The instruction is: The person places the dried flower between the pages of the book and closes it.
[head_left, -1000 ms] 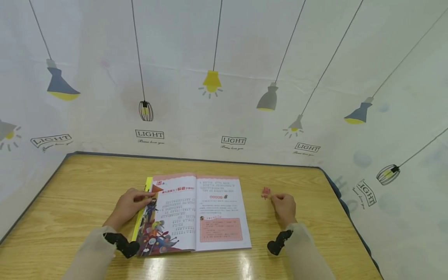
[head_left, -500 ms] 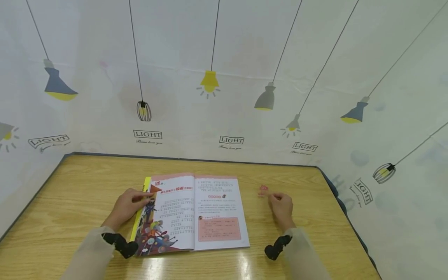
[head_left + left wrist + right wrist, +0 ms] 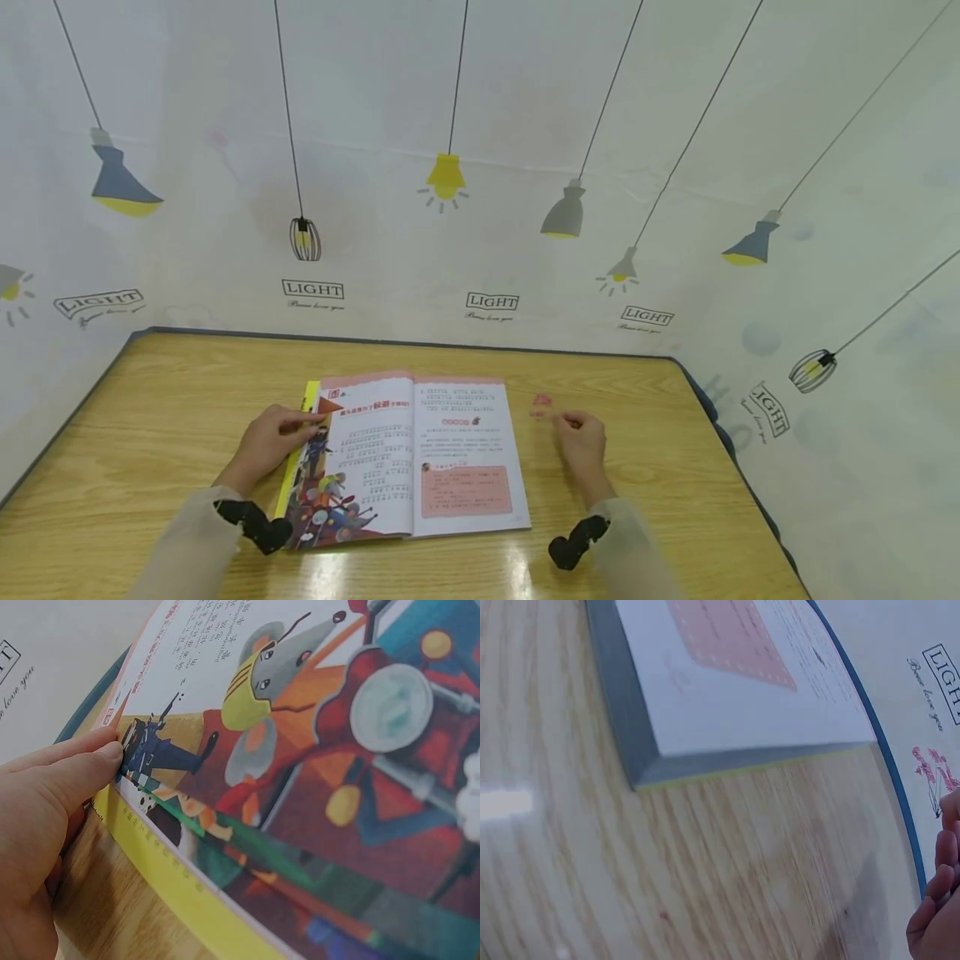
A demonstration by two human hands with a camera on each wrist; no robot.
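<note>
An open book [image 3: 471, 450] lies on the wooden table, with text on both pages and a cartoon mouse picture [image 3: 274, 671] on the left one. My left hand [image 3: 270, 443] is at the book's left edge, thumb and index finger pinching the page edge above a yellow strip [image 3: 161, 881]. To the right of the book, my right hand [image 3: 583, 446] holds a small pink flower sprig [image 3: 542, 401] between thumb and fingertips. Pink blooms on thin stems [image 3: 934, 793] show in the right wrist view; the fingers hide the lower end.
The wooden table [image 3: 660, 483] has a dark blue edge, and a white wall covering [image 3: 375, 183] printed with lamps rises behind it. A black heart-shaped piece [image 3: 264, 529] hangs at the left cuff, and another black piece [image 3: 573, 546] at the right cuff.
My right hand has moved left with the flower sprig, closer to the book's right edge. My left hand stays at the left edge. The head view has shifted slightly.
</note>
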